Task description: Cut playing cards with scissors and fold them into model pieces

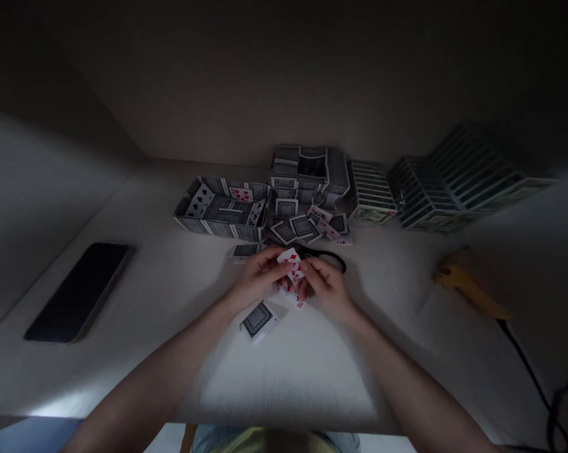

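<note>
My left hand (pixel 261 277) and my right hand (pixel 326 286) meet over the middle of the table, both closed on a red-suited playing card (pixel 291 263). A second red card (pixel 295 299) shows just below it, under my fingers; whether it is held too cannot be told. Nearer me, a patterned card (pixel 258 321) lies back up on the table. Beyond my hands several loose cards (pixel 303 226) are scattered, some face up. Black-handled scissors (pixel 332 257) lie partly hidden behind my right hand.
An open box made of cards (pixel 220 228) stands behind on the left, a card structure (pixel 307 170) beside it. Slatted card pieces (pixel 371 192) reach right. A phone (pixel 79 292) lies left, a yellow glue gun (pixel 473 292) with a black cable right.
</note>
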Demonstrator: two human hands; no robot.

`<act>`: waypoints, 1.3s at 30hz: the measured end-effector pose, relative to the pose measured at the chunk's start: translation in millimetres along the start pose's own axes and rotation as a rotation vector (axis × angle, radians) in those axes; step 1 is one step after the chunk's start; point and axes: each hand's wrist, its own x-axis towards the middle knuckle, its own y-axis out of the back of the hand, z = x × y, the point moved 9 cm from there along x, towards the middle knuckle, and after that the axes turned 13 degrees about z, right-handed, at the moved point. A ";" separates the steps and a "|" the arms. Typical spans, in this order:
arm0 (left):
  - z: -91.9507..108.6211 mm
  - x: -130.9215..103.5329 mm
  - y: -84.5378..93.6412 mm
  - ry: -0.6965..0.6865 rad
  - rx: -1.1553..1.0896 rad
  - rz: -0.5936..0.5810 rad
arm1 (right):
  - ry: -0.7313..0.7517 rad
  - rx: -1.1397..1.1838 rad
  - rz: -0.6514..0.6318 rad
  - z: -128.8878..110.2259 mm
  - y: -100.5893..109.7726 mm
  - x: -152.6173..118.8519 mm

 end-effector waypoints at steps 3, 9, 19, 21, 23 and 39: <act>-0.5 2.0 1.5 -0.021 0.060 0.004 | 0.005 0.021 0.023 -1.6 1.6 0.8; 0.7 7.5 9.2 -0.104 0.165 0.084 | -0.005 0.068 0.018 -0.5 0.7 1.5; 11.7 2.0 20.3 -0.363 0.440 0.244 | 0.163 -0.074 0.132 -8.9 10.3 1.0; 18.1 2.9 32.3 -0.387 0.431 0.347 | 0.321 -0.268 0.230 -20.7 20.8 -1.3; 22.3 4.9 43.9 -0.374 0.401 0.434 | 0.469 -0.475 0.308 -32.5 29.2 -3.8; 19.6 13.0 54.9 -0.337 0.369 0.467 | 0.456 -0.971 0.204 -32.7 50.3 6.8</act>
